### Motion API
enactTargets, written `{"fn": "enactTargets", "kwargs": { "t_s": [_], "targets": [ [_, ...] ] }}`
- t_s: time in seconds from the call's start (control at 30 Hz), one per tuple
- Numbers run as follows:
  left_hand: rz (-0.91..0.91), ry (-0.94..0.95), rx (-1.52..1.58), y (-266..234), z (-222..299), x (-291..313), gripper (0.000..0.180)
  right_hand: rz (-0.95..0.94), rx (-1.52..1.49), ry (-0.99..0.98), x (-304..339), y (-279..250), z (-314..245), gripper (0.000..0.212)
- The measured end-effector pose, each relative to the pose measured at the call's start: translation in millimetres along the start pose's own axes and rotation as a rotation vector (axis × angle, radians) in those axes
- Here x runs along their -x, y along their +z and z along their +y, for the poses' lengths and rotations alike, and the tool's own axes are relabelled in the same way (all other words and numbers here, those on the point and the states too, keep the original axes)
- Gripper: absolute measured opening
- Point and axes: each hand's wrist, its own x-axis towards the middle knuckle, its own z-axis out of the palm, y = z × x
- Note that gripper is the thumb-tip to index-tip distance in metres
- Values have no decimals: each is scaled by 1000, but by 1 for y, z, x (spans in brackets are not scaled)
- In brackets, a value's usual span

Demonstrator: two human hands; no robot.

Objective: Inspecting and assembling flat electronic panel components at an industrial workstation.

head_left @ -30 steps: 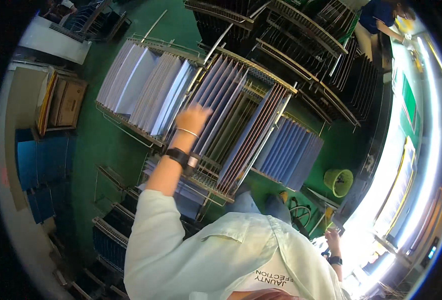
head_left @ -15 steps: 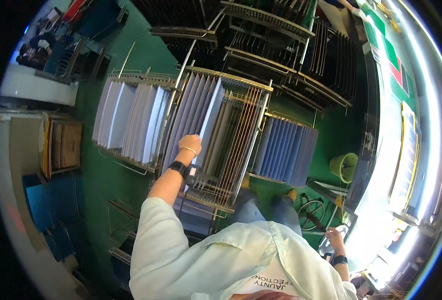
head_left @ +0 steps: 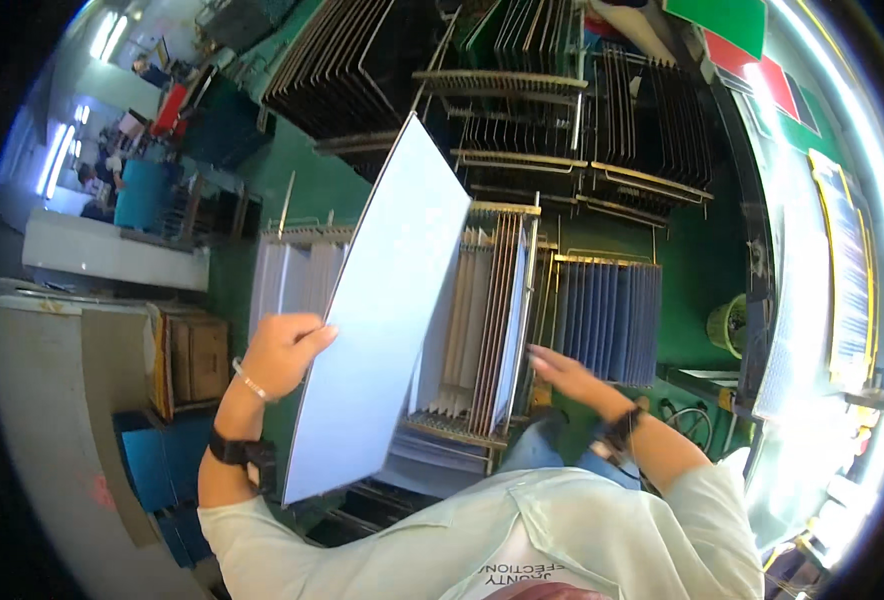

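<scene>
A large flat white panel (head_left: 387,290) stands tilted in front of me, raised out of the wire rack. My left hand (head_left: 287,355) is closed on its left edge, thumb on the white face and the other fingers behind it. The rack (head_left: 457,425) behind the panel holds several upright panels, some pale and some brown-edged; the raised panel covers its left part. My right hand (head_left: 567,380) is open and slightly blurred, fingers stretched toward the rack's right side. I cannot make out whether they touch it.
Another rack of pale panels (head_left: 297,270) stands left, partly covered. Blue-grey panels (head_left: 607,310) fill a rack at right. Dark racks (head_left: 517,85) line the far side. A bright worktable (head_left: 792,330) runs along the right, beside a green basket (head_left: 729,325). Cardboard boxes (head_left: 197,355) sit left.
My left hand has lifted the white panel up out of the rack and leftward. My right hand has come from the worktable side over to the rack. The view has shifted too.
</scene>
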Motion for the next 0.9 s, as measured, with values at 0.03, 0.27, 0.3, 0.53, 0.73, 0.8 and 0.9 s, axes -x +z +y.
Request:
{"fn": "enactTargets", "kwargs": {
  "t_s": [0.03, 0.27, 0.3, 0.53, 0.73, 0.8, 0.9],
  "targets": [
    [1, 31, -22, -3, 11, 4, 34, -103, -126, -117, -29, 19, -1, 65],
    [0, 170, -7, 33, 25, 11, 27, -368, -1349, -352, -6, 42, -75, 59],
    [96, 271, -137, 46, 27, 1, 25, -285, -1305, -401, 8, 32, -68, 55],
    [115, 395, 59, 217, 86, -106, 35, 523, -974, -406, 150, -17, -10, 41],
    [-295, 631, -47, 395, 289, -122, 49, 756, -544, -66, 320, -35, 121, 39],
    [-467, 802, -27, 439, 368, -84, 49, 968, -849, -194, 367, -10, 157, 38],
    [-202, 1332, 81, 508, 435, -56, 47, 1149, -954, -288, 430, 21, 199, 38]
  ]
}}
